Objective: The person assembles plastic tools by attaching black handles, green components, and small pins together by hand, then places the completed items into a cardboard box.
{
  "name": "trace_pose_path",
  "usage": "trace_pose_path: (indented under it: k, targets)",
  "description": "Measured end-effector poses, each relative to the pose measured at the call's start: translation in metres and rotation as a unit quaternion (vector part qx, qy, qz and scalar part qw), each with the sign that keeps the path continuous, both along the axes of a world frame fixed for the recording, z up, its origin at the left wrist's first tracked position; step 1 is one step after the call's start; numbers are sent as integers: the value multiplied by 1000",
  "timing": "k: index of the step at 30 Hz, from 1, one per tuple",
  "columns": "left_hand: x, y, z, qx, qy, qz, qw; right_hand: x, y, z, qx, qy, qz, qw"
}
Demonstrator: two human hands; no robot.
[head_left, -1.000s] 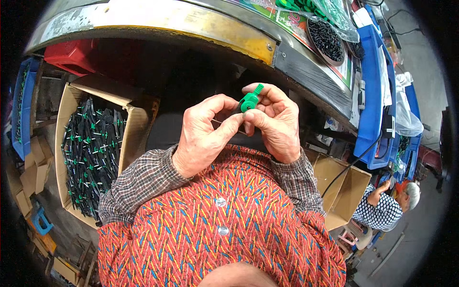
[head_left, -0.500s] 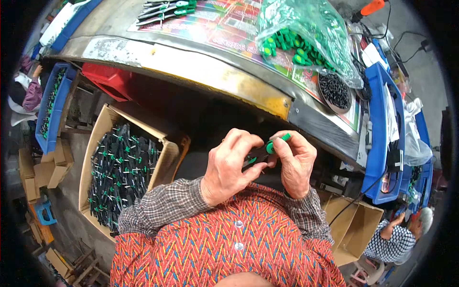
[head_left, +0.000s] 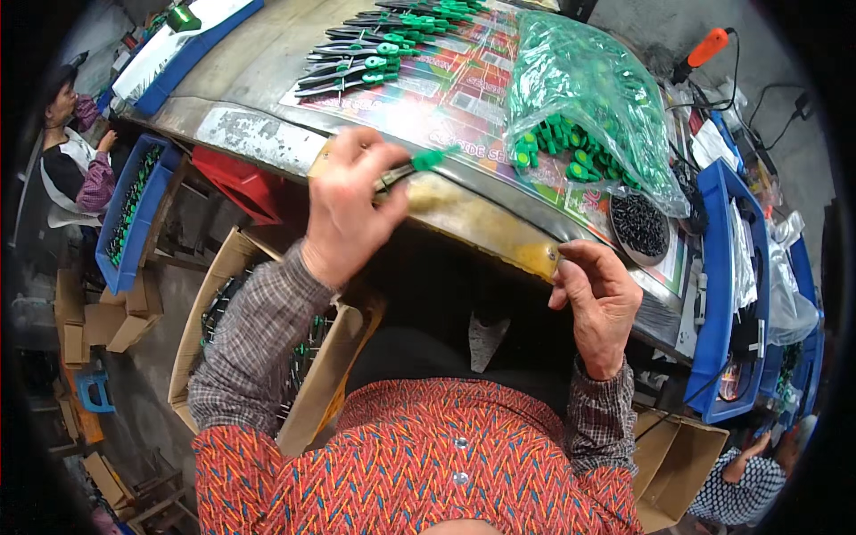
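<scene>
The grip of the left hand [head_left: 352, 201] is closed, thumb against fingers, around one black-and-green piece [head_left: 428, 160], which is held above the front edge of the bench [head_left: 250, 53]; its green end points out of this grip toward the right, and it is blurred, so I cannot tell if every part of it is fixed. The right hand [head_left: 602, 308] is nearer to the body, just before the bench edge, its fingers bent and the thumb close to the forefinger; I cannot tell if something small is pinched there. As far as I can judge, the work is well advanced but not complete. Beyond the left grip, a row of black-and-green tools [head_left: 366, 62] lies on the bench, side by side, and these look already joined. To the left of this grip and closer to the body, partly under the forearm, a cardboard box [head_left: 312, 392] contains many similar pieces. What seems to be left is ahead of the right grip: a clear plastic bag [head_left: 571, 62] with many loose green parts [head_left: 580, 160] at its mouth, and, to the right of this grip, a bowl of small black parts [head_left: 640, 227], well filled.
</scene>
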State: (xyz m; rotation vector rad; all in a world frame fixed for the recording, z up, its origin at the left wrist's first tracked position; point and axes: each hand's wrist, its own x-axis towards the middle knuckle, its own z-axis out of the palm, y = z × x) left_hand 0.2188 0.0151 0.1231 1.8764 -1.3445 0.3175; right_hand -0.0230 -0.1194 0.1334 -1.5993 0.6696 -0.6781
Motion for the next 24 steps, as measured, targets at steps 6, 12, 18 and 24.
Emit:
trace_pose_path:
  k: [6,12,18,24]
  targets:
    - [106,-36,9,17,-96,64,993,6,-8,-3,13,16,-3,1000]
    - [184,-79,-1,93,-146,128,977,8,-6,-5,7,11,-5,1000]
    - [215,-113,-7,145,-171,96,970,7,-8,-7,-3,16,-8,1000]
    - [235,-126,-15,212,-173,80,959,6,-8,-6,-7,18,-5,1000]
